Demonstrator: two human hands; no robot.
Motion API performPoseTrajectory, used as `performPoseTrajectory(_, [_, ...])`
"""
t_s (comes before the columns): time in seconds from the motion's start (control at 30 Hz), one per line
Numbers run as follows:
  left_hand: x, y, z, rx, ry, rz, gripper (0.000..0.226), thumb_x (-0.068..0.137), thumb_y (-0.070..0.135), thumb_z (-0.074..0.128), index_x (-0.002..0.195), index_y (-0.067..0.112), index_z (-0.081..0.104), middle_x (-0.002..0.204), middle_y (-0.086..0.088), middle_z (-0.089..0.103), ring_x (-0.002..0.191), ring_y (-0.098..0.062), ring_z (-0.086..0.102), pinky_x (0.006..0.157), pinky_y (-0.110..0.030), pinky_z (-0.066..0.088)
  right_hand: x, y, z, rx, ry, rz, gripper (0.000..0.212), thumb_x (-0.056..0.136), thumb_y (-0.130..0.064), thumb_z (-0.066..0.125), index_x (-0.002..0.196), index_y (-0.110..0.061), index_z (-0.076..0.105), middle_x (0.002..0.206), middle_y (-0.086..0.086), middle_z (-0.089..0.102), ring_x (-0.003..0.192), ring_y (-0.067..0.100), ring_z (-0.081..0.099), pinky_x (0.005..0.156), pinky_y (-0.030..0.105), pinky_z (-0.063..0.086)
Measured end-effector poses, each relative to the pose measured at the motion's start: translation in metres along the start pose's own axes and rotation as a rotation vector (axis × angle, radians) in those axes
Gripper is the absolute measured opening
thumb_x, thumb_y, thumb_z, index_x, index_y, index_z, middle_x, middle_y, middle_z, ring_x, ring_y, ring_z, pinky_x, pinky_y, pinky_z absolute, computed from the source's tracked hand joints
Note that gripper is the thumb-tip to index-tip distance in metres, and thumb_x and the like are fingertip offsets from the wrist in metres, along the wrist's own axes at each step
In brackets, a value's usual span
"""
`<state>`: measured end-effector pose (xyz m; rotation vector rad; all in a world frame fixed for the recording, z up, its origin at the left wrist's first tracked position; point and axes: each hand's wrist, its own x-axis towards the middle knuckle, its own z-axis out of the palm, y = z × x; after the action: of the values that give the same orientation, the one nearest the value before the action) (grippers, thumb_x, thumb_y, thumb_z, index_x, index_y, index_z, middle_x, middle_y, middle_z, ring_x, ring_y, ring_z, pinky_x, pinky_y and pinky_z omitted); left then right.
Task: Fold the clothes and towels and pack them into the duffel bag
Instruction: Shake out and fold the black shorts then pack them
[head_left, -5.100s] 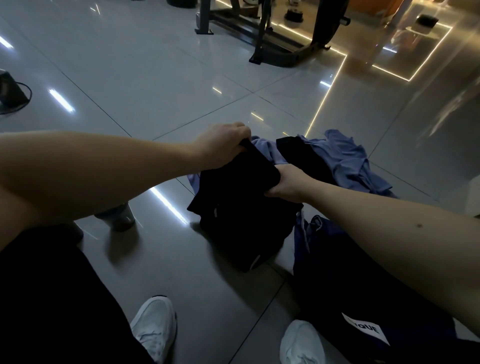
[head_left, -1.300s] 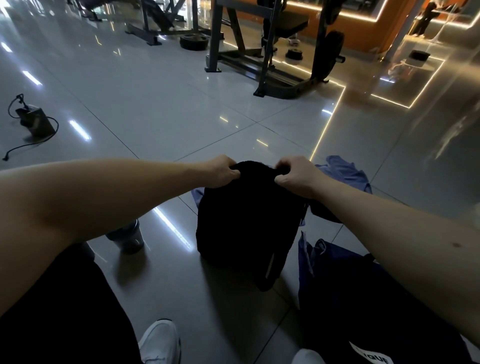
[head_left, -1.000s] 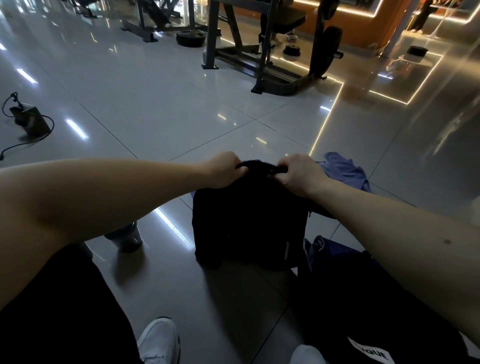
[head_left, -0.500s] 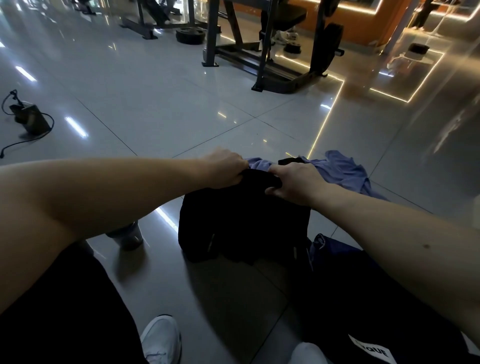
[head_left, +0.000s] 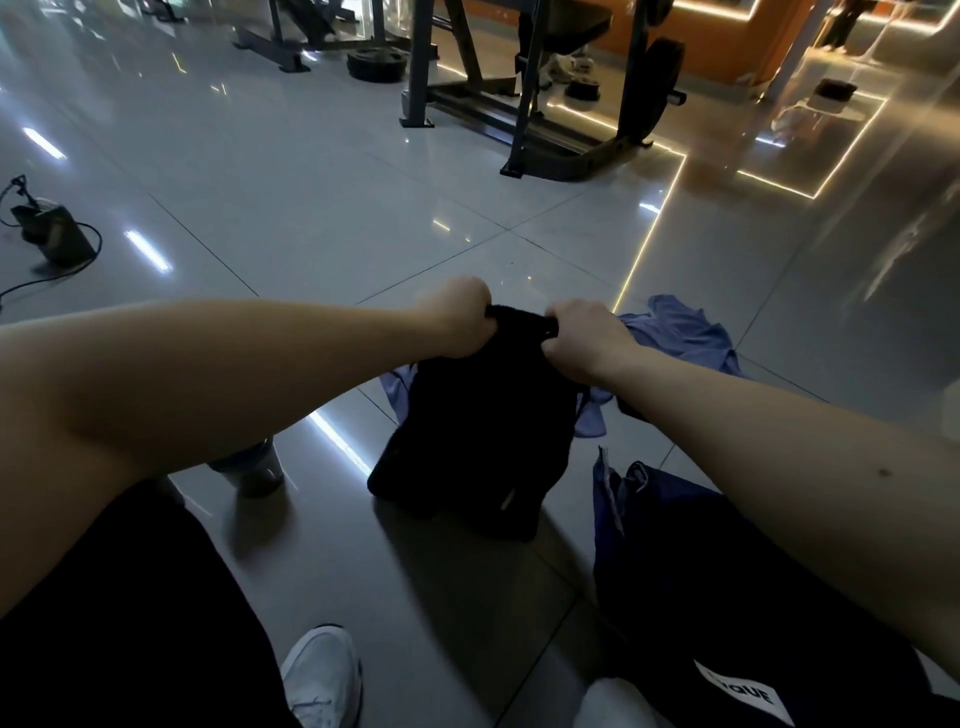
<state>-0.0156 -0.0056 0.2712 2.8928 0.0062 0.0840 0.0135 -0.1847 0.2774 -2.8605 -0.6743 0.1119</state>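
Sneakers, white, nearest on the floor (head_left: 311, 208): left sneaker (head_left: 322, 675), right sneaker (head_left: 608, 701). Dark navy duffel bag (head_left: 701, 571) lies just beside the right sneaker, partly under the right forearm. Its white label (head_left: 748, 693) reads "…QUE"; I can't read the start.

Both arms stretched forward. Left hand (head_left: 457, 322) and right hand (head_left: 576, 338) are fisted, knuckles up, close together, each clamped on the top edge of the black garment (head_left: 483, 426). It hangs from them, lower end down on the tiles.

Tumbler (head_left: 254, 467) half hidden under the left forearm. Lavender-blue garment (head_left: 680, 332) crumpled on the floor behind the black one, partly blocked by it and the right hand.

Far: black box with cable (head_left: 52, 234) at the floor's left edge, weight rack (head_left: 519, 104) at the far edge, weight plate (head_left: 376, 65) beside it.
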Motion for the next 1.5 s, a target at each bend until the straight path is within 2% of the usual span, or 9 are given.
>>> performPoseTrajectory(0.13, [0.009,0.004,-0.011,-0.319,-0.012,-0.205,0.022,0.089,0.022,0.057,0.077,0.004,0.059,0.069,-0.009,0.052,0.067,-0.026,0.052,0.056,-0.027,0.039,0.004,-0.01,-0.011,0.125,-0.001,0.056,0.025,0.09,-0.016,0.055,0.107,-0.001,0.067,0.099,0.017,0.062,0.09,0.03,0.055,0.07,0.027,0.035])
performPoseTrajectory(0.3, [0.011,0.013,-0.016,-0.611,-0.018,-0.411,0.019,0.092,0.023,0.057,0.089,0.005,0.058,0.067,-0.007,0.05,0.054,-0.019,0.05,0.048,-0.023,0.04,0.004,-0.02,-0.013,0.231,-0.024,0.097,0.017,0.089,-0.016,0.055,0.086,-0.001,0.062,0.076,0.012,0.056,0.072,0.029,0.052,0.049,0.026,0.033])
performPoseTrajectory(0.47, [0.01,0.024,-0.017,-0.867,-0.022,-0.484,0.026,0.09,0.028,0.066,0.09,0.004,0.057,0.067,-0.007,0.053,0.052,-0.017,0.053,0.041,-0.019,0.041,0.006,-0.019,-0.011,0.483,-0.037,0.193,0.02,0.088,-0.012,0.054,0.094,0.004,0.064,0.075,0.014,0.057,0.076,0.031,0.061,0.065,0.037,0.05])
performPoseTrajectory(0.67, [0.01,0.025,-0.015,-1.179,-0.083,-0.372,0.037,0.091,0.031,0.066,0.11,-0.001,0.065,0.1,-0.018,0.068,0.081,-0.027,0.066,0.088,-0.041,0.057,-0.003,-0.02,-0.019,1.109,-0.219,0.37,0.006,0.089,-0.002,0.049,0.087,-0.007,0.053,0.074,0.009,0.052,0.06,0.02,0.056,0.053,0.028,0.051])
performPoseTrajectory(0.83, [0.004,0.032,-0.021,-1.132,-0.12,-0.245,0.028,0.092,0.022,0.063,0.106,-0.002,0.069,0.094,-0.019,0.07,0.079,-0.025,0.066,0.079,-0.033,0.057,-0.006,-0.017,-0.033,1.59,-0.37,0.355,0.021,0.094,-0.015,0.037,0.099,-0.004,0.055,0.078,0.011,0.062,0.073,0.028,0.062,0.077,0.046,0.058])
performPoseTrajectory(1.03, [-0.008,0.033,-0.014,-0.744,-0.141,0.011,0.036,0.081,-0.002,0.066,0.117,0.007,0.069,0.112,-0.015,0.071,0.099,-0.023,0.069,0.088,-0.035,0.055,-0.001,-0.022,-0.021,1.508,-0.298,0.449,0.025,0.1,0.0,0.032,0.108,0.0,0.056,0.101,0.019,0.061,0.09,0.031,0.065,0.077,0.052,0.059])
performPoseTrajectory(1.17, [-0.011,0.036,-0.014,-0.711,-0.107,0.048,0.035,0.08,0.004,0.066,0.115,0.006,0.068,0.106,-0.014,0.072,0.096,-0.026,0.07,0.083,-0.042,0.058,0.004,-0.017,-0.018,1.605,-0.309,0.447,0.024,0.102,-0.018,0.043,0.099,-0.007,0.063,0.095,0.014,0.066,0.093,0.031,0.064,0.097,0.059,0.051])
performPoseTrajectory(1.37, [-0.005,0.037,-0.012,-0.998,0.003,-0.084,0.032,0.071,0.019,0.059,0.102,0.018,0.052,0.118,-0.012,0.061,0.11,-0.031,0.064,0.089,-0.041,0.053,0.007,-0.014,-0.016,1.575,-0.211,0.66,0.017,0.105,-0.013,0.047,0.098,-0.002,0.059,0.089,0.016,0.063,0.089,0.028,0.066,0.087,0.049,0.058])
performPoseTrajectory(1.5, [-0.002,0.034,-0.01,-1.125,-0.007,-0.091,0.044,0.059,0.016,0.05,0.102,0.017,0.046,0.118,-0.016,0.055,0.112,-0.033,0.06,0.092,-0.048,0.052,0.01,-0.015,-0.017,1.571,-0.134,0.687,0.014,0.103,-0.004,0.044,0.096,0.001,0.056,0.085,0.018,0.062,0.074,0.027,0.065,0.053,0.042,0.06])
